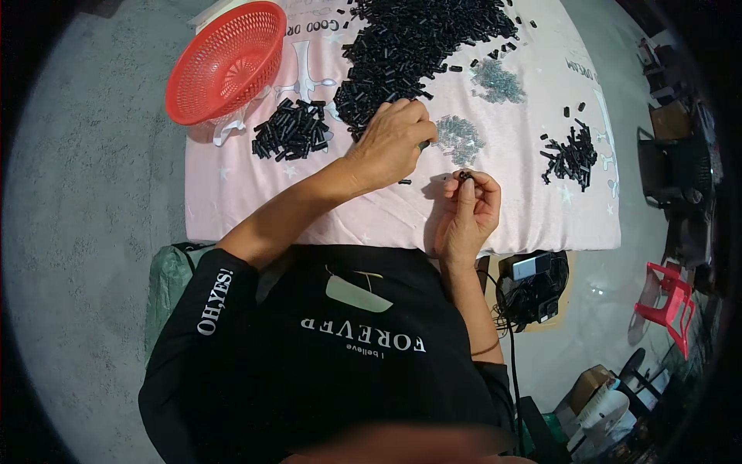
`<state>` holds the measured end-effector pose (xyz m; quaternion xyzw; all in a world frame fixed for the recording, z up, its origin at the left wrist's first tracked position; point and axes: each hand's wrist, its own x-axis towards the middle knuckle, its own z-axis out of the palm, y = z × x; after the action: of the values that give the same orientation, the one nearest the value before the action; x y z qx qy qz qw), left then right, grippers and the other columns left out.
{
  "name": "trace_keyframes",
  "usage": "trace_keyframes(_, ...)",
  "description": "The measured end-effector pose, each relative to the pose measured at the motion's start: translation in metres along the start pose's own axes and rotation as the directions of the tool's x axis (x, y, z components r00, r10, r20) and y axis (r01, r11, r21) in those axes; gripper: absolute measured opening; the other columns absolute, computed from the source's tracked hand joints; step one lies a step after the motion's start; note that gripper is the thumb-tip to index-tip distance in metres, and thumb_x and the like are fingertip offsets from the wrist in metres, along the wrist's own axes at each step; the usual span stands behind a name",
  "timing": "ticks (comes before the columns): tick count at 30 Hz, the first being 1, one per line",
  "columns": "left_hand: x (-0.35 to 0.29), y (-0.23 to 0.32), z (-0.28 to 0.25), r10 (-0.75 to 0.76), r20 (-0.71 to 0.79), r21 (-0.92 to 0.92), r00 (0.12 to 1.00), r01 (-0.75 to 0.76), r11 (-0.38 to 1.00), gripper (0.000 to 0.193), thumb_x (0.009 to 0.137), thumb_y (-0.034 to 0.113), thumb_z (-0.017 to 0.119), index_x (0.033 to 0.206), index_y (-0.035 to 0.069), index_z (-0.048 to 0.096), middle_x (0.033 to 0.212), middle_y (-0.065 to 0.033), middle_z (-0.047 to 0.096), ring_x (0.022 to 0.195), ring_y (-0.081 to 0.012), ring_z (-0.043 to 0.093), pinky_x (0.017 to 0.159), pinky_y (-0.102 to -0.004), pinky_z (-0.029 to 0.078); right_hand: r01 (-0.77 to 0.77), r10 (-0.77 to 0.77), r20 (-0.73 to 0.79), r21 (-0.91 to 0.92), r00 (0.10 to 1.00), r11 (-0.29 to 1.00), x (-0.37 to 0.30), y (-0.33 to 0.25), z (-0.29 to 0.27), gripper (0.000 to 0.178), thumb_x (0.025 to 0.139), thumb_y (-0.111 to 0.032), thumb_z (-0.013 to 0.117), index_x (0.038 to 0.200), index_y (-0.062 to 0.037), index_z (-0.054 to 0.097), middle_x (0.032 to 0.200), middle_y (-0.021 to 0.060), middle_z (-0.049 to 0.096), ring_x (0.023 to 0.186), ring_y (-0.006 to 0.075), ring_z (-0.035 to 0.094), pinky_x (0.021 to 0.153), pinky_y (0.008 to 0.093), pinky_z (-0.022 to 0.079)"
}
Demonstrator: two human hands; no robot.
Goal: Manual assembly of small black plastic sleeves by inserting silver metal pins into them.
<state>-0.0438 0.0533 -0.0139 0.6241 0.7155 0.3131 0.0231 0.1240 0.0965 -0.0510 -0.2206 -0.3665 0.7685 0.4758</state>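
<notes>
Your right hand pinches a small black part just nearside of the clear pieces. Your left hand pinches a dark piece beside them. Risk: tiny fingertip grip, so the part could slip onto the cloth. Left hand's crowding the black heap; a careless swing could knock tubes into the clears.

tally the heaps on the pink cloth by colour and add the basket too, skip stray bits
Black heaps: 3
Clear heaps: 2
Red basket: 1
Total: 6
</notes>
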Motion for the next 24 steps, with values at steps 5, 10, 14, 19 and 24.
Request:
trace_keyframes(5, 0.003, -0.005, 0.004, 0.02, 0.002, 0.001, 1.0, -0.02, 1.0, 0.025, 0.068, -0.009, 0.059, 0.086, 0.005, 0.069, 0.091, -0.007, 0.057, 0.092, -0.0274, 0.055, 0.082, -0.0382, 0.043, -0.013, 0.013, 0.013, 0.013, 1.0, 1.0, 0.0, -0.002, 0.001, 0.011, 0.101, -0.002, 0.053, 0.112, -0.0008, 0.054, 0.1, 0.01, 0.064, 0.081, 0.0114, 0.06, 0.076, 0.0243, 0.051)
trace_keyframes(10, 0.003, -0.007, 0.004, 0.018, 0.035, 0.027, 0.999, -0.019, 0.999, 0.028, 0.069, -0.01, 0.056, 0.091, 0.005, 0.066, 0.093, -0.0083, 0.057, 0.093, -0.0286, 0.055, 0.082, -0.0389, 0.043, -0.028, 0.028, 0.007, 0.013, 1.0, 1.0, 0.001, 0.0, -0.002, 0.012, 0.1, -0.002, 0.054, 0.112, -0.0009, 0.054, 0.1, 0.0101, 0.065, 0.082, 0.0113, 0.061, 0.076, 0.024, 0.051)
trace_keyframes(14, 0.004, -0.004, 0.003, 0.016, 0.059, 0.065, 0.998, -0.019, 0.998, 0.022, 0.073, -0.007, 0.06, 0.088, 0.008, 0.065, 0.093, -0.0078, 0.056, 0.093, -0.0275, 0.054, 0.083, -0.0389, 0.041, -0.023, 0.023, 0.008, -0.008, 1.0, 1.0, 0.0, -0.001, -0.001, 0.012, 0.1, -0.002, 0.054, 0.112, -0.0009, 0.055, 0.1, 0.0101, 0.065, 0.083, 0.0115, 0.062, 0.077, 0.0243, 0.052)
trace_keyframes(19, -0.002, 0.016, -0.012, -0.04, -0.011, -0.24, 0.999, 0.036, 0.97, 0.026, 0.075, -0.013, 0.056, 0.097, 0.001, 0.06, 0.091, -0.0128, 0.061, 0.087, -0.0326, 0.061, 0.077, -0.0401, 0.048, -0.041, 0.041, 0.025, -0.017, 0.999, 0.999, 0.001, -0.003, 0.0, 0.012, 0.101, -0.002, 0.053, 0.112, 0.0003, 0.055, 0.099, 0.0103, 0.065, 0.083, 0.0121, 0.062, 0.078, 0.025, 0.053)
trace_keyframes(24, -0.01, 0.037, -0.022, -0.04, 0.038, -0.38, 0.998, 0.052, 0.924, 0.025, 0.076, -0.015, 0.056, 0.097, -0.001, 0.06, 0.087, -0.0132, 0.062, 0.079, -0.0259, 0.064, 0.069, -0.0331, 0.05, -0.085, 0.085, 0.014, 0.052, 0.996, 0.995, 0.002, -0.002, 0.001, 0.012, 0.101, -0.002, 0.053, 0.112, 0.0013, 0.055, 0.096, 0.01, 0.065, 0.082, 0.0123, 0.062, 0.078, 0.0254, 0.053)
